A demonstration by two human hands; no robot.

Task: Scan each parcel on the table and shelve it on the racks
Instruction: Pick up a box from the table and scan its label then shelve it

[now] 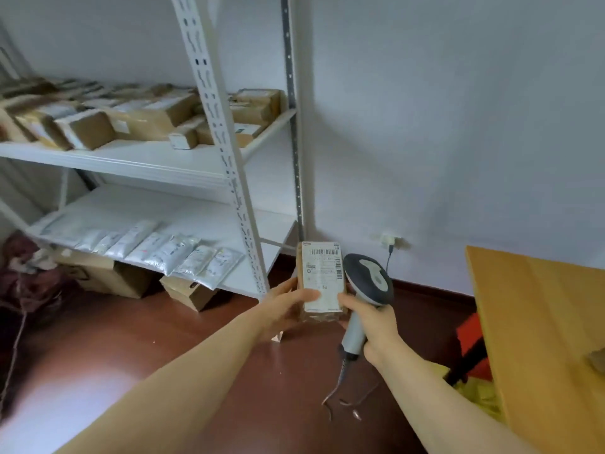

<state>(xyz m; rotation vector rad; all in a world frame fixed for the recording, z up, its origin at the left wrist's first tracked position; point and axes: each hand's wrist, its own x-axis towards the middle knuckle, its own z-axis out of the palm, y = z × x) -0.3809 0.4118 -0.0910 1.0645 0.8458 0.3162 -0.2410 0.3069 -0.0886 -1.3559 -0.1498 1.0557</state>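
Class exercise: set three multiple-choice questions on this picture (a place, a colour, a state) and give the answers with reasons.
1. Where do the mailing bags lie? A upper shelf, B lower shelf, C floor.
2. What colour is the table? A white, B yellowish wood, C black.
3. What is the right hand doing? A hanging idle, B pressing the wall, C gripping the scanner.
Answers: 1 B, they lie in a row along its front edge. 2 B, its top is plainly yellow-orange wood. 3 C, its fingers curl round the handle, beside the parcel held by the left hand.
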